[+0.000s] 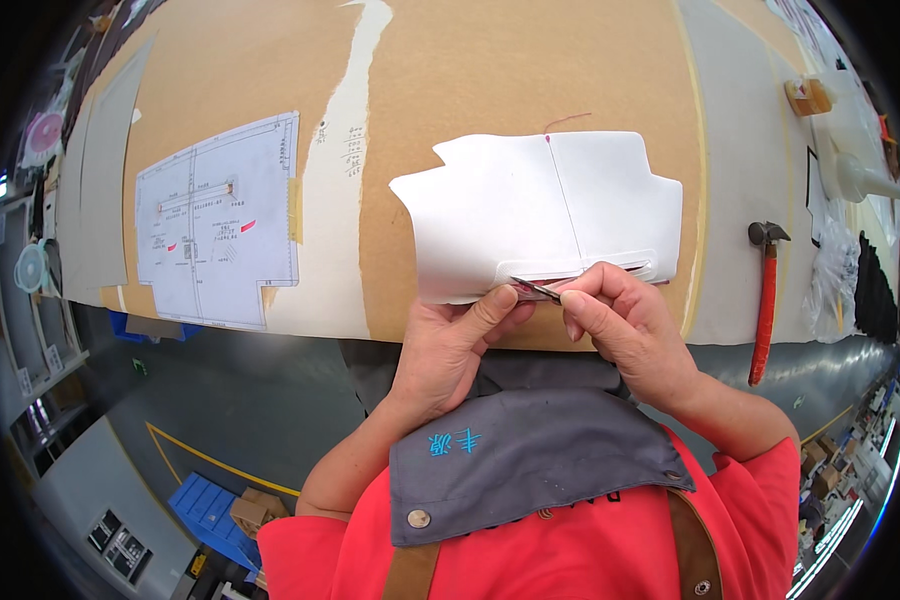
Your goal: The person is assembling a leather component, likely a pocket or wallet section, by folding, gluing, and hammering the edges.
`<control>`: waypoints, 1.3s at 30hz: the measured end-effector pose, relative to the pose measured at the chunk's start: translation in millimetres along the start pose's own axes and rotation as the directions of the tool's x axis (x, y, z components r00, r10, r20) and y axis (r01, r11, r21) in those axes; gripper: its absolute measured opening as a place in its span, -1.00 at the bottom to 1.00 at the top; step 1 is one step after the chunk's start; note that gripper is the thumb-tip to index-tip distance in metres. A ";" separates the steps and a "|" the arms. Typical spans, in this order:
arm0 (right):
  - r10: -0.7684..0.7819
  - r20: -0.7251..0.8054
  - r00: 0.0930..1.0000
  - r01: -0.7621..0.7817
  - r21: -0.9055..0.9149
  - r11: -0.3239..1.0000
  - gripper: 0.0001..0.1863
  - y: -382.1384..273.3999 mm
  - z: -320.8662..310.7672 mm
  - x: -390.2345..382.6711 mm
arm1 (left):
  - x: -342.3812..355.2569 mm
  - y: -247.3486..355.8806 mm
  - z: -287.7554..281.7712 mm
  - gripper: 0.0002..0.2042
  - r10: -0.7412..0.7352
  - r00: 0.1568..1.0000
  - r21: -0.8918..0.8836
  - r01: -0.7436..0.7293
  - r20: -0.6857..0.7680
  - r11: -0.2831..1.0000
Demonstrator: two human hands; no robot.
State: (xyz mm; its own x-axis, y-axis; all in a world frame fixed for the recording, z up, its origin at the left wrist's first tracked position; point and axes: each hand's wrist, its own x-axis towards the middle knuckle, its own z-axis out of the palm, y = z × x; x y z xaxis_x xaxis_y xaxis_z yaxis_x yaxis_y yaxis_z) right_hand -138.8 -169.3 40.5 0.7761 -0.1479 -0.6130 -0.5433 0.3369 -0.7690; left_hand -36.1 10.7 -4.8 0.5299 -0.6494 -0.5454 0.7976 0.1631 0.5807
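A white, flat cut-out piece [500,215] with notched corners lies at the table's near edge. A thin line runs down its middle, and a long narrow slot with a raised rim crosses its near part. My left hand [442,345] pinches the near edge of this piece, thumb on top and fingers partly hidden below. With thumb and fingers closed, my right hand [638,325] grips a slim, dark, pointed metal tool [536,290]. Its tip points left into the slot, close to my left thumb. The tool's exact kind is hidden by my fingers.
A printed paper pattern [220,225] lies on the brown tabletop [530,70] at left. At right are a red-handled hammer [767,290] over the near edge, a clear plastic bag [832,295], a white nozzle bottle [855,180] and an amber container [808,97]. Blue crates [210,515] stand on the floor.
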 end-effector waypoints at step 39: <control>-0.285 0.279 0.917 0.380 -0.825 0.419 -0.77 -75.1 -44.2 112.3 | 46.6 78.1 -19.4 -0.27 0.273 0.959 0.708 -0.137 -0.082 0.692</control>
State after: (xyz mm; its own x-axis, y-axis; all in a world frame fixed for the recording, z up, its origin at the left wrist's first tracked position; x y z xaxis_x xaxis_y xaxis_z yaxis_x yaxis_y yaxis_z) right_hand -25.0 -252.3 21.5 0.9557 0.0276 -0.2930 -0.1963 -0.6820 -0.7045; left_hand 56.5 7.6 3.5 0.7491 -0.5174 -0.4138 0.2757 -0.3244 0.9048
